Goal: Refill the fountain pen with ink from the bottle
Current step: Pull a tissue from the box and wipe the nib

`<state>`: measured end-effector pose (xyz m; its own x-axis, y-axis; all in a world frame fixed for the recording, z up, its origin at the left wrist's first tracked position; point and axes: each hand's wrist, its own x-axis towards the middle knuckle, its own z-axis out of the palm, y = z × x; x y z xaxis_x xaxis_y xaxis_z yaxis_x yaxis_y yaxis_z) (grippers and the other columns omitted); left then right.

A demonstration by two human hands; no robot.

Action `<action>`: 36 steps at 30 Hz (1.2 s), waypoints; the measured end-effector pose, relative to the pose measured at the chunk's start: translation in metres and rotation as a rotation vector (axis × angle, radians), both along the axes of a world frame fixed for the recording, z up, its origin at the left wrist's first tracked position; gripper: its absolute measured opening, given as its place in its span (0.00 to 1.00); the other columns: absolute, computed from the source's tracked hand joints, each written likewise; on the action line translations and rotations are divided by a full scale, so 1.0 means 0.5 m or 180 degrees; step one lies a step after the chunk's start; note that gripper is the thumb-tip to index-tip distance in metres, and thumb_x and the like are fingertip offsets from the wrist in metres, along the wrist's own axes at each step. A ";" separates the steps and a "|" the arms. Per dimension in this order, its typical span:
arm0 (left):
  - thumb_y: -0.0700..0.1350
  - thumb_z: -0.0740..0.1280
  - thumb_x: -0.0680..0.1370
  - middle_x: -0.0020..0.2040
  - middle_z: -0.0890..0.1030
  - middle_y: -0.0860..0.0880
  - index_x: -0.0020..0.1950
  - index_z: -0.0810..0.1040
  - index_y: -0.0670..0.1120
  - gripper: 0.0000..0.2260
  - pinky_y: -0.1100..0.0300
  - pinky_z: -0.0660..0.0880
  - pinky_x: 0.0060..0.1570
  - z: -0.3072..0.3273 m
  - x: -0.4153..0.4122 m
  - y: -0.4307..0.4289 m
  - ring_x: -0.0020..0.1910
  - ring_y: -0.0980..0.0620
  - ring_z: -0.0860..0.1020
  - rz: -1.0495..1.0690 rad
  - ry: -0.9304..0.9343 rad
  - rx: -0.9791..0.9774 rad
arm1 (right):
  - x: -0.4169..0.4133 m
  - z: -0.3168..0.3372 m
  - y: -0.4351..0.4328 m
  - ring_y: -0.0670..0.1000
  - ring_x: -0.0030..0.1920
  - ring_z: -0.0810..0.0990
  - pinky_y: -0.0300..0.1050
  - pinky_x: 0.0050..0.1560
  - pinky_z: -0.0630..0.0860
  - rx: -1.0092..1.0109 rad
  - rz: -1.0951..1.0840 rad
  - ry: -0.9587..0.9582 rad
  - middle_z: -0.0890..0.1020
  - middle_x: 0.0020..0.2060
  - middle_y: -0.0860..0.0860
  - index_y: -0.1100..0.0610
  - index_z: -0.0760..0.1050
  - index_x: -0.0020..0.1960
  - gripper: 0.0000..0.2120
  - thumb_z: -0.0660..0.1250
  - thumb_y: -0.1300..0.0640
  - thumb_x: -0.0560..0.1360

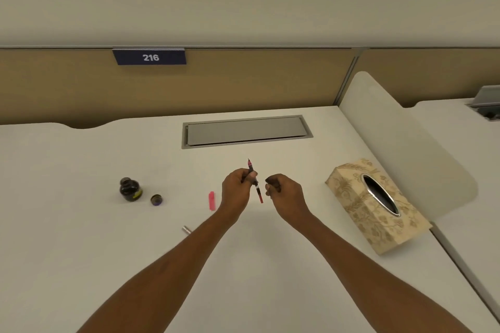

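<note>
**Inspector:** Left hand, state of grip?

**Me:** My left hand (pixel 238 188) is closed on the fountain pen (pixel 255 184), thumb and fingers pinching it near its middle. The pen is held above the desk (pixel 81 251), tilted, with its pointed tip away from me and its red end toward me.

**Inspector:** Right hand?

**Me:** My right hand (pixel 284 189) sits just beside the pen's red end and does not touch it. The fingers are curled into the palm, and I see nothing held in them.

**Inspector:** The ink?

**Me:** The ink bottle (pixel 130 190) stands upright on the desk, well to the left of my hands, with its mouth uncovered. Its cap (pixel 156 199) lies just beside it, on its right.

**Inspector:** Other items on the surface?

**Me:** A pink piece (pixel 211 200) lies flat near my left wrist. A small metal piece (pixel 186 229) shows at the edge of my left forearm, partly hidden. A patterned tissue box (pixel 376 205) lies to my right, opening upward. A grey hatch (pixel 246 131) is set into the desk beyond my hands. A plate (pixel 150 57) reading 216 hangs on the partition behind.
</note>
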<state>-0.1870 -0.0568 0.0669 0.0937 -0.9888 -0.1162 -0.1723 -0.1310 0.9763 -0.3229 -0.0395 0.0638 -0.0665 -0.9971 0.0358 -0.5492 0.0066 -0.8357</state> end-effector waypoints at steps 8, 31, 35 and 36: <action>0.44 0.63 0.78 0.40 0.83 0.48 0.46 0.80 0.44 0.08 0.57 0.75 0.48 -0.020 -0.134 0.008 0.42 0.53 0.80 -0.0208 -0.0011 0.0073 | -0.169 0.000 0.019 0.48 0.39 0.81 0.39 0.41 0.76 -0.0109 -0.0295 0.0147 0.81 0.34 0.48 0.52 0.74 0.42 0.07 0.63 0.62 0.76; 0.38 0.63 0.78 0.43 0.82 0.51 0.48 0.80 0.44 0.06 0.72 0.71 0.44 -0.037 -0.284 -0.025 0.45 0.54 0.80 -0.0807 -0.0428 -0.0325 | -0.540 -0.051 -0.023 0.62 0.56 0.67 0.52 0.43 0.74 -0.0145 -0.0946 0.2516 0.76 0.59 0.59 0.57 0.83 0.47 0.07 0.71 0.60 0.69; 0.37 0.62 0.78 0.43 0.81 0.50 0.48 0.79 0.43 0.07 0.68 0.71 0.45 -0.035 -0.294 -0.030 0.45 0.53 0.79 -0.0859 -0.0423 -0.0312 | -0.547 -0.056 -0.035 0.64 0.60 0.64 0.57 0.54 0.69 -0.0002 -0.0689 0.2907 0.73 0.63 0.59 0.51 0.83 0.45 0.08 0.69 0.62 0.70; 0.37 0.62 0.78 0.43 0.81 0.50 0.48 0.79 0.43 0.07 0.67 0.71 0.45 -0.035 -0.296 -0.032 0.45 0.53 0.79 -0.0857 -0.0425 -0.0319 | -0.549 -0.057 -0.039 0.64 0.61 0.62 0.58 0.55 0.68 0.0037 -0.0607 0.3006 0.72 0.64 0.58 0.50 0.83 0.44 0.09 0.69 0.62 0.69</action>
<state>-0.3348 -0.0728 0.0492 -0.1652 -0.9860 -0.0212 -0.3152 0.0324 0.9485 -0.5973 -0.0589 0.0353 -0.1763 -0.9732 0.1478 -0.9841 0.1708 -0.0487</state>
